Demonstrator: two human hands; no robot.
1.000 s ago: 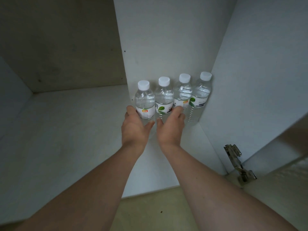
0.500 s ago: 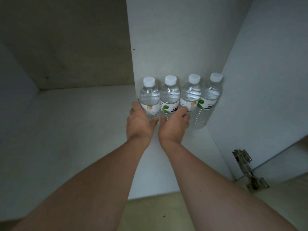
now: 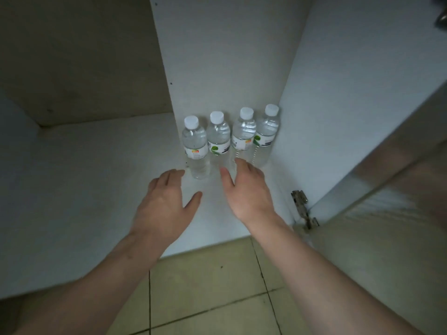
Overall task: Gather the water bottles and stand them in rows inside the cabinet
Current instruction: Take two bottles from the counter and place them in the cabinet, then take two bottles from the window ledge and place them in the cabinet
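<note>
Water bottles (image 3: 231,141), four in a row, stand upright with caps up in the cabinet's (image 3: 338,117) back right corner. Both hands hold nothing, fingers loose: left hand (image 3: 167,201) just short of them, right hand (image 3: 246,189) perhaps brushing one.

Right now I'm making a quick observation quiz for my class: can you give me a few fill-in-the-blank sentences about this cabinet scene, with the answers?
1. ____ water bottles stand in a row against the back of the cabinet.
2. Every bottle has a ____ cap.
3. Neither the left hand nor the right hand holds a ____.
4. A metal ____ is fixed near the open door on the right.

Missing words: four; white; bottle; hinge
</note>
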